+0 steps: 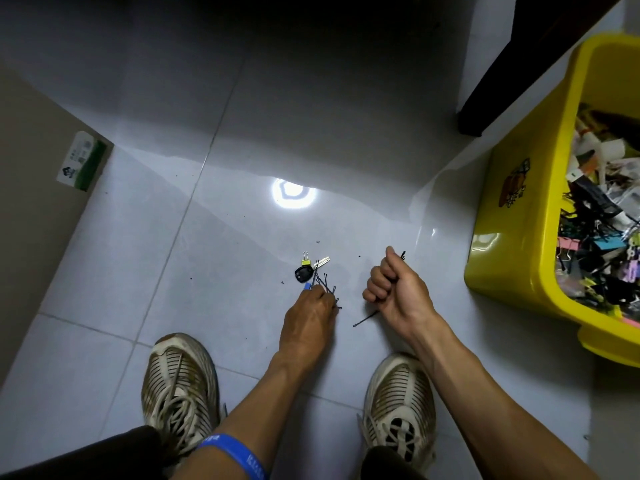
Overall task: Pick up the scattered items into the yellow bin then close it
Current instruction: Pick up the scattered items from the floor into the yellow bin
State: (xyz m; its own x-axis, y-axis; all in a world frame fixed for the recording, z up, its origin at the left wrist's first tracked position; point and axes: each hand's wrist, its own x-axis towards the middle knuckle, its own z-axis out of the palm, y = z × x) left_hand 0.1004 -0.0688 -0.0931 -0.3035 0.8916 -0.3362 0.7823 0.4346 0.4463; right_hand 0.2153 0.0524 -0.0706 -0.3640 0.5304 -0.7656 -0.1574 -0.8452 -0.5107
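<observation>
Two worn shoes (180, 393) stood closest, planted on the floor (138, 244), with a blue wristband (235, 452) on the left forearm between them. Far left, a cardboard box (38, 174) with a green-and-white label rose from the floor. Toward the middle, the left hand (308, 317) reached down, its fingers pinching a loose cluster of black hairpins (325, 284) that lay on the tile. Touching that cluster on its far side sat a black-headed key (306, 271) and a small yellow binder clip (305, 260); something small and blue showed at the fingertips (too hidden to name). A bright lamp glare (292, 195) shone on the tile beyond them. Right of the cluster, the right hand (394, 289) was curled into a fist, pressed together around hairpins: one dark tip stuck out above the thumb and another trailed below the fist toward the floor. Farther right stood the yellow bin (526, 216), open, with no lid in sight, well apart from the hairpins and already heaped with clips, pins and mixed small items. Behind it, a dark furniture leg (485, 98) met the floor.
</observation>
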